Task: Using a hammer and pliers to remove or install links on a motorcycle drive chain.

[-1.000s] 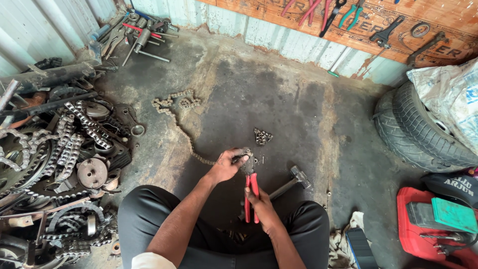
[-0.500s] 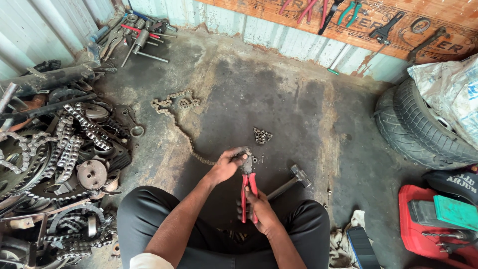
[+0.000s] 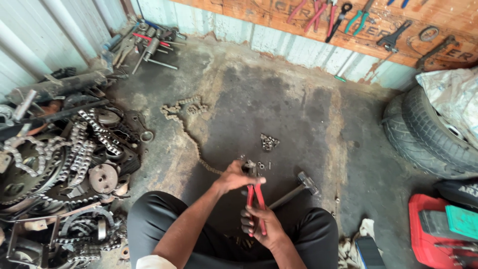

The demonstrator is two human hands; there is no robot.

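Down at the near edge, much is cut off: the person's forearms leave the picture at the bottom, and the dark trousers cover whatever lies under the knees. The jaws of the red-handled pliers [image 3: 255, 201] are hidden behind the left hand [image 3: 238, 176], so what they bite on cannot be made out. The left hand is closed round the pliers' head and the near end of the roller chain [image 3: 191, 137]; whether the fingers pinch the chain itself or a loose link is too small to tell. The right hand [image 3: 263, 230] grips the two red handles from below, fingers wrapped round them, nearer the body than the left hand.

From the left hand the chain runs away to the far left across the concrete floor [image 3: 298, 109] and ends in a loose heap. Just beyond the hands lie a few small loose links [image 3: 261, 164], and a little farther a small pile of chain pieces [image 3: 269, 142]. A hammer [image 3: 296, 189] lies just right of the hands, its head pointing far right, near the right knee. On the left, a heap of sprockets and chains [image 3: 64, 159] is partly cut off by the picture's edge, and at right a tyre [image 3: 428, 134] is half covered by a sack.
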